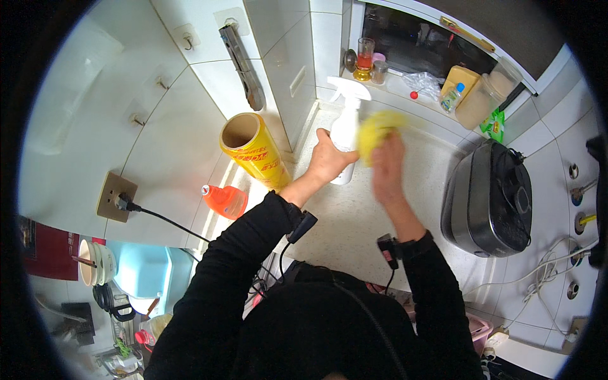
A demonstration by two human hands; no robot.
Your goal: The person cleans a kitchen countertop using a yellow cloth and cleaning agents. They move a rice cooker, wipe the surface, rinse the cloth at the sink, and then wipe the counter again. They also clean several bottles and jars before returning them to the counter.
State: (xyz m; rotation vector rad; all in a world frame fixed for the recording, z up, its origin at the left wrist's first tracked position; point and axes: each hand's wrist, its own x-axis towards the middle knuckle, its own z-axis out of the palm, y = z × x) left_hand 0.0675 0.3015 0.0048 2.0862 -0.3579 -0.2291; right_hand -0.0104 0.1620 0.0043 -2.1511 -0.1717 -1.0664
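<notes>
A white spray bottle (345, 126) with a trigger head stands upright over the pale speckled countertop (327, 223). My left hand (328, 159) is wrapped around its lower body, thumb and fingers on either side. Just to the right, my right hand (388, 166) grips a yellow cloth (380, 130), close beside the bottle; hand and cloth are blurred. Left of my left hand are a yellow roll of PVC cling film (259, 159), standing on end, and an orange plastic bottle (228, 201).
A dark rice cooker (489, 199) sits at the right. Jars, a small clear bottle (451, 97) and a plastic bag (425, 85) line the windowsill. A power cord runs from the wall socket (116, 197) behind my left arm. A light-blue container (145, 270) is at lower left.
</notes>
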